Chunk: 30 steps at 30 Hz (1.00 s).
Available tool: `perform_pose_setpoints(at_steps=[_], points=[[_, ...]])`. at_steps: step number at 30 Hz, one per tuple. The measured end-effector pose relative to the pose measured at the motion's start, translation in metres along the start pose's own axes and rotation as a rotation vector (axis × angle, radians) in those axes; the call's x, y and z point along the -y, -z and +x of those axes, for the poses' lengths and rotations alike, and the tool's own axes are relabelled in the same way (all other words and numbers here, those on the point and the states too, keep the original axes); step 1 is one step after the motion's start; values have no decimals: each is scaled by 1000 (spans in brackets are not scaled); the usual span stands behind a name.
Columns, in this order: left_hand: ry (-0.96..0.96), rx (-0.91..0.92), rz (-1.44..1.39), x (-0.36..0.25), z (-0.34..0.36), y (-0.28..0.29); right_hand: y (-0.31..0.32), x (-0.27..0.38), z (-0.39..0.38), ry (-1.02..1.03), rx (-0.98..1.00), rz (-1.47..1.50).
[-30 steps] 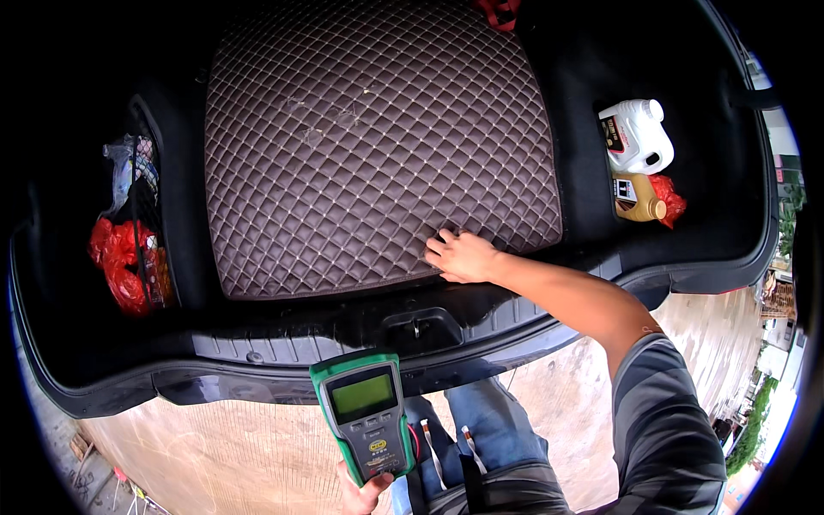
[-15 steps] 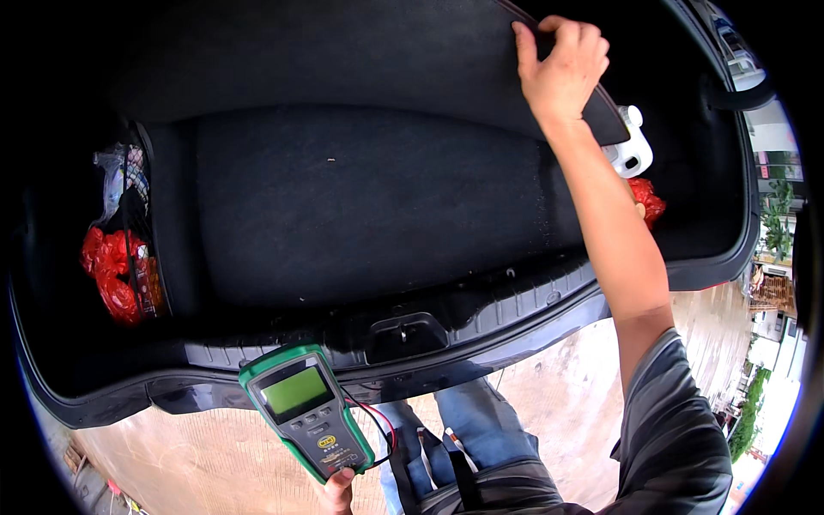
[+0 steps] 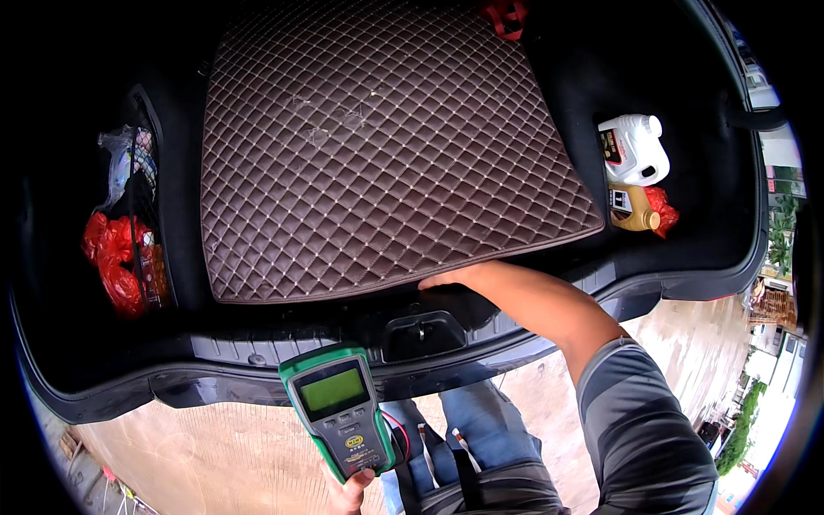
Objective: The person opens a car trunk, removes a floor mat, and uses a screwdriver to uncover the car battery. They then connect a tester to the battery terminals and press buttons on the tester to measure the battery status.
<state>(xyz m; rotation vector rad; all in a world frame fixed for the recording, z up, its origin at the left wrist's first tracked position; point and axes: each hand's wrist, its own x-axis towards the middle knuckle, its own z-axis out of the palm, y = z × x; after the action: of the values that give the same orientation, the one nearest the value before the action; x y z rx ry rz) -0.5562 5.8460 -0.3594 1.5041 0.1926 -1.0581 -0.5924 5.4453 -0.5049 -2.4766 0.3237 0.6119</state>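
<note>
My left hand (image 3: pixel 350 493) is closed round the lower end of a handheld meter (image 3: pixel 354 429) with a green rim, a grey face and a lit green screen. Red and black leads hang by its right side. A brown quilted boot mat (image 3: pixel 386 163) with pale diamond stitching lies spread over the car boot floor. At the mat's front edge is my right hand (image 3: pixel 459 275), reaching in from the right. Most of its fingers are hidden beneath that edge, so its grip does not show.
A white jug (image 3: pixel 639 150) and a gold bottle (image 3: pixel 631 209) lie in the right side recess by a red plastic bag (image 3: pixel 663 210). Behind netting on the left are another red bag (image 3: pixel 116 257) and a clear bag (image 3: pixel 116 167). The boot latch (image 3: pixel 421 333) sits in the sill.
The mat, folded back with its black underside showing, now lies quilted side up. My right hand has come down from the far right to its front edge. The meter has shifted slightly right.
</note>
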Motion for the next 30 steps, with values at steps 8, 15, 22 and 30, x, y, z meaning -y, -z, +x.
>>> perform_pose_setpoints(at_steps=[8, 15, 22, 30], points=[[-113, -136, -118, -28, 7, 25, 2, 36, 8, -48, 138, 301], [-537, -222, 266, -156, 102, 94, 25, 53, 26, -94, 151, 404], [-459, -429, 435, -300, 235, 159, 97, 51, 15, 46, -373, 1212], [-192, -1075, 1441, -308, 309, 211, 169, 77, 16, -64, -450, 1340]])
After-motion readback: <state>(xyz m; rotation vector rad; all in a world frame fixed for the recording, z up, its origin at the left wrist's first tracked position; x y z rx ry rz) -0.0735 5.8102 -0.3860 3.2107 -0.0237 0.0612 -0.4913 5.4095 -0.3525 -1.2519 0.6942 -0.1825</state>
